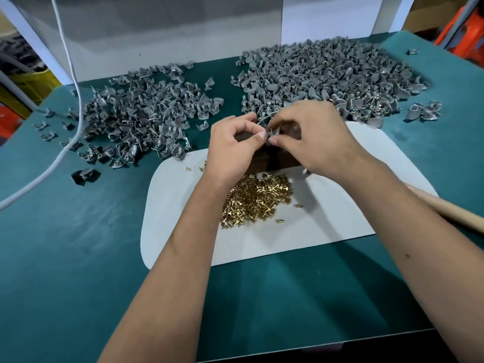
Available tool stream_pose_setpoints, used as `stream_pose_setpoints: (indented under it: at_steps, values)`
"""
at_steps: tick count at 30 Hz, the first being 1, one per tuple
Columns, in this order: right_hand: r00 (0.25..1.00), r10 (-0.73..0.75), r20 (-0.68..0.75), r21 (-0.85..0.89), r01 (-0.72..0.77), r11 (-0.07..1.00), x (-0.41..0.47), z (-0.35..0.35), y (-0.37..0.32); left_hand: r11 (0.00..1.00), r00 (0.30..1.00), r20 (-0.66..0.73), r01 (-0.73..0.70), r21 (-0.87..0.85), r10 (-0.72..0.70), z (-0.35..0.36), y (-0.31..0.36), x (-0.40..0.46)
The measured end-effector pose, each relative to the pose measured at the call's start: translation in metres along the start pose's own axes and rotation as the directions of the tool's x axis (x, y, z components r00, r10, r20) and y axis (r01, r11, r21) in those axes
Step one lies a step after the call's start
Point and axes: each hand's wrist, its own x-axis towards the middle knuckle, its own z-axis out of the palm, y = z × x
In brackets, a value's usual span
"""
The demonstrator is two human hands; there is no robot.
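My left hand [235,145] and my right hand [311,137] meet above the middle of the table, fingertips together, pinching one small grey plastic part [269,131] between them. Below my wrists a heap of small brass inserts [258,199] lies on a white sheet [327,218]. A dark brown block [272,159] stands under my hands, mostly hidden. One pile of grey plastic parts [141,116] spreads at the back left, a bigger pile of grey parts [327,79] at the back right.
The green table [78,244] carries stray grey parts [85,175] at the left and others at the far right. A white cable [66,142] crosses the left side. A wooden stick [453,213] lies at the right edge. A white panel [157,35] stands behind the piles.
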Motion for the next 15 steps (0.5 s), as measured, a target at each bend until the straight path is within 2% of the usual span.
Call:
stream_pose_setpoints:
  at_steps: [3,6,8,9,12,15]
  values:
    - [0.999,0.03,-0.02,0.074,-0.028,0.997,0.009,0.003,-0.002,1.0,0.992,-0.122,0.019,-0.011,-0.02,-0.008,0.001,0.003]
    - [0.992,0.125,-0.033,0.053,-0.123,0.991,0.022,0.005,0.004,0.959,0.92,-0.391,0.081,0.271,0.033,-0.025,-0.008,0.009]
    - [0.978,0.196,-0.068,0.02,-0.196,0.98,0.032,0.005,0.009,0.848,0.853,-0.517,0.224,0.481,0.068,-0.04,-0.015,0.01]
    - [0.968,0.229,-0.097,0.001,-0.23,0.973,0.037,0.005,0.012,0.791,0.826,-0.561,0.304,0.531,0.059,-0.047,-0.019,0.009]
    - [0.945,0.277,-0.175,-0.045,-0.288,0.957,0.046,0.003,0.01,0.678,0.771,-0.637,0.476,0.561,-0.015,-0.065,-0.024,0.005]
    - [0.983,0.135,-0.125,-0.042,-0.142,0.989,0.047,0.01,-0.015,0.658,0.789,-0.608,0.507,0.557,-0.093,-0.077,-0.03,0.006]
